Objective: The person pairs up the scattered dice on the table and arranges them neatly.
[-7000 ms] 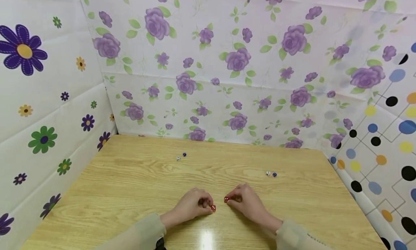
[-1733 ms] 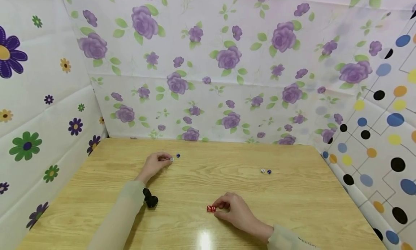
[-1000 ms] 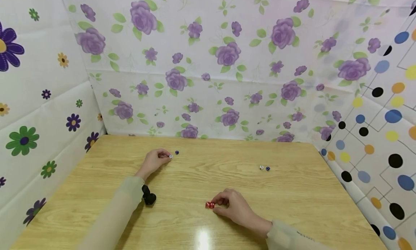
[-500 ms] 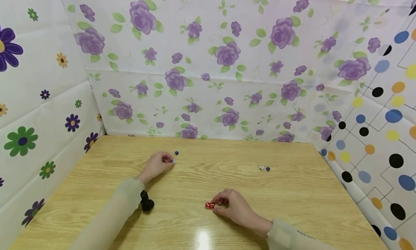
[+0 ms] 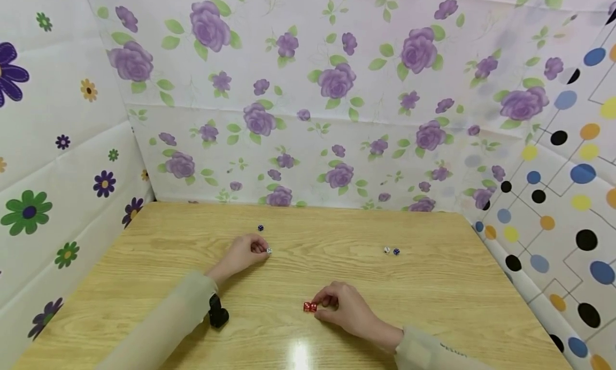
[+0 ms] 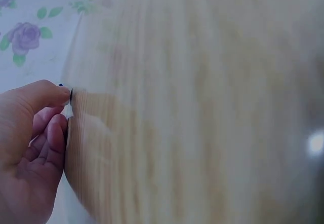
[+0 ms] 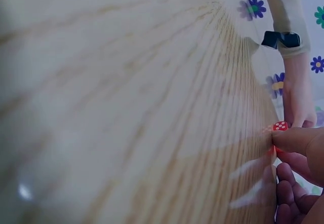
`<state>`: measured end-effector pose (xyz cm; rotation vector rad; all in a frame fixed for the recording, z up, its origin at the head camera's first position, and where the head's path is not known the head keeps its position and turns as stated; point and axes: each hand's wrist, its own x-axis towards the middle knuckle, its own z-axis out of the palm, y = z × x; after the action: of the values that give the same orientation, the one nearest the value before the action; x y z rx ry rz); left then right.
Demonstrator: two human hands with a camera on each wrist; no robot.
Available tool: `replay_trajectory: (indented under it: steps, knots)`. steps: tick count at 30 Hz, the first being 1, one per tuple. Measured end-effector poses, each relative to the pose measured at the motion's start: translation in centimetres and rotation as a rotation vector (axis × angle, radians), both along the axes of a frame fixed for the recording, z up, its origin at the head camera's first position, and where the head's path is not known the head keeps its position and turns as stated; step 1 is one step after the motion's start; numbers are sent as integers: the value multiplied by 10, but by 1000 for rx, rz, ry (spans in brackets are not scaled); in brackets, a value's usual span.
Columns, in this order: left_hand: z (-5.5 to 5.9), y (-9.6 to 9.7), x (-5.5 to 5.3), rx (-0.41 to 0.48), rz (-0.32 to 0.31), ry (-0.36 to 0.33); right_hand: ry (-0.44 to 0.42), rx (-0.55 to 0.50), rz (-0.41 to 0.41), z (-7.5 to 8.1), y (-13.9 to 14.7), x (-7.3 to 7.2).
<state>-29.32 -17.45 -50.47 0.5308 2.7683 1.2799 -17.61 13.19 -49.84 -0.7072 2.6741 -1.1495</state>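
In the head view my left hand (image 5: 245, 253) pinches a white die (image 5: 269, 250) between thumb and fingers, low over the left part of the table. That die is hidden in the left wrist view, where the left hand (image 6: 35, 138) fills the left edge. My right hand (image 5: 347, 310) pinches a red die (image 5: 314, 307) at the near middle of the table. A second red die (image 5: 306, 307) sits right beside it on the left. The right wrist view shows a red die (image 7: 280, 126) at the thumb of the right hand (image 7: 304, 158).
Behind the left hand lies a blue die (image 5: 260, 228). Farther right, another white die (image 5: 387, 250) and blue die (image 5: 397, 252) stand side by side. A black wrist device (image 5: 218, 312) is on the left sleeve. Patterned cloth walls (image 5: 308, 145) border the wooden table (image 5: 192, 220).
The two red dice have come together. My left hand let go of its red die, took the white die beside the blue one and slid it right and nearer. The right hand stays at the red dice.
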Motion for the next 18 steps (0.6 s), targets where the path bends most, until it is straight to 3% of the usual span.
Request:
replay_trajectory:
  steps: [9, 18]
  knots:
    - [-1, 15, 4, -2, -61, 33, -21, -14, -8, -1, 2, -3]
    - [1, 31, 18, 8, -119, 27, -22, -18, -15, -3, 0, -2]
